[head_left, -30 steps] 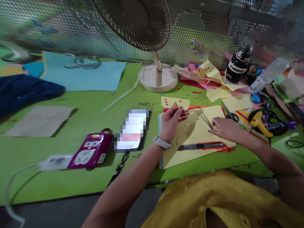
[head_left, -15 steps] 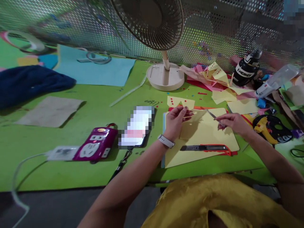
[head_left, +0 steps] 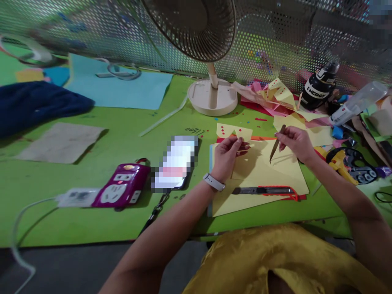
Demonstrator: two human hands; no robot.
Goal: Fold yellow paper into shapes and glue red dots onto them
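Note:
My right hand (head_left: 295, 143) grips slim, pointed tweezers (head_left: 277, 145), tips down, above a stack of yellow paper (head_left: 260, 204). Over the stack's upper left, my left hand (head_left: 228, 152) has its thumb and forefinger pinched together; what lies between them, if anything, blends with the yellow behind it. A white-banded watch (head_left: 214, 182) is on my left wrist. Just beyond that hand lies a yellow piece with small red marks (head_left: 234, 130). Across the stack's lower part rests an orange-edged utility knife (head_left: 265, 190).
Left of the stack are a phone (head_left: 176, 163) and a purple power strip (head_left: 122, 185) with a plugged-in white cable. A fan (head_left: 212, 96) stands behind. Paper scraps (head_left: 272, 94), a black bottle (head_left: 318, 87), a clear bottle (head_left: 358, 104) and a black-and-yellow tape dispenser (head_left: 352, 165) fill the right side.
My right hand has lifted up and away with the tweezers, which have swung from lying nearly flat to a steep, tips-down angle. My left hand stays almost still.

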